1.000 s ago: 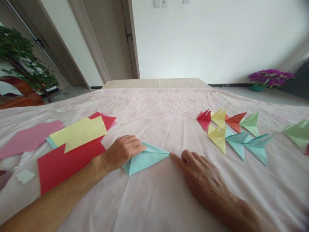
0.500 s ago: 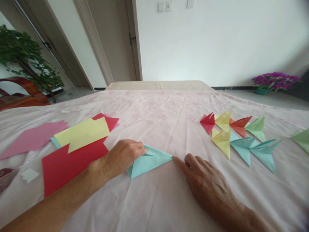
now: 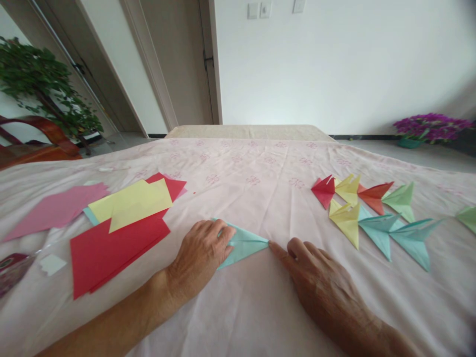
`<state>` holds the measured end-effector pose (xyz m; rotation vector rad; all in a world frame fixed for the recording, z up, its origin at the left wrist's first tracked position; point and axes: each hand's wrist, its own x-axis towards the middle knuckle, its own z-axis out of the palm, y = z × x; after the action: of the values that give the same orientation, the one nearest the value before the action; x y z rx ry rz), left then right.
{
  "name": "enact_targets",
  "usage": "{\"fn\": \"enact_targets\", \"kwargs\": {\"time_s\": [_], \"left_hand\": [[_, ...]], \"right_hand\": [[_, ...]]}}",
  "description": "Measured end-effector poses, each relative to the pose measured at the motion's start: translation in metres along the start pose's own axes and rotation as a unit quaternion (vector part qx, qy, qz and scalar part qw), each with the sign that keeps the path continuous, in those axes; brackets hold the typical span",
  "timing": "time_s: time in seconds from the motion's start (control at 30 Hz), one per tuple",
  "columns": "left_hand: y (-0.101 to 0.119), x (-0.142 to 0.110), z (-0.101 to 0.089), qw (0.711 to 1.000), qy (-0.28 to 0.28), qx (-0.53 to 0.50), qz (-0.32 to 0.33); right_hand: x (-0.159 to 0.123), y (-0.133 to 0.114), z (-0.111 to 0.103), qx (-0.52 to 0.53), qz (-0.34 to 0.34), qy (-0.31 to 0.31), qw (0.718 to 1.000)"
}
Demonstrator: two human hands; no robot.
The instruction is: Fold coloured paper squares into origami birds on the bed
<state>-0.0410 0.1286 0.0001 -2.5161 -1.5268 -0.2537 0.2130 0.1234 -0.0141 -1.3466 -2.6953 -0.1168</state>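
Observation:
A folded light blue sheet of paper (image 3: 245,243) lies flat on the cloth in front of me, narrowing to a point at its right end. My left hand (image 3: 203,253) is closed over its wider left part, fingers pressed together on the folds and hiding them. At the pointed end, my right hand (image 3: 316,272) holds the tip down with its forefinger; the other fingers are curled in. Folded paper pieces stand to the right, among them a red one (image 3: 324,191), a yellow one (image 3: 345,220) and a light blue one (image 3: 418,243).
To the left lie red sheets (image 3: 115,253), yellow sheets (image 3: 130,203) and pink sheets (image 3: 55,210), with a small white scrap (image 3: 52,264) nearby. A pale flowered tablecloth (image 3: 245,317) covers the table. Beyond stand a wooden chair (image 3: 40,141) and purple flowers (image 3: 431,128).
My left hand has slid right over the paper's left part, its fingers now covering more of the folds. My right forefinger stays at the tip. The view has shifted slightly.

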Motion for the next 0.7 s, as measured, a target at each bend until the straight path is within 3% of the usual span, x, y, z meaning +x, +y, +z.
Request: {"fn": "enact_targets", "kwargs": {"time_s": [0.47,0.7], "left_hand": [[-0.010,0.001,0.001,1.000,-0.009,0.002,0.023],[-0.011,-0.001,0.011,0.997,0.052,0.000,0.049]], "right_hand": [[0.003,-0.001,-0.001,-0.006,0.000,0.002,1.000],[0.001,0.000,0.001,-0.007,0.003,-0.001,1.000]]}}
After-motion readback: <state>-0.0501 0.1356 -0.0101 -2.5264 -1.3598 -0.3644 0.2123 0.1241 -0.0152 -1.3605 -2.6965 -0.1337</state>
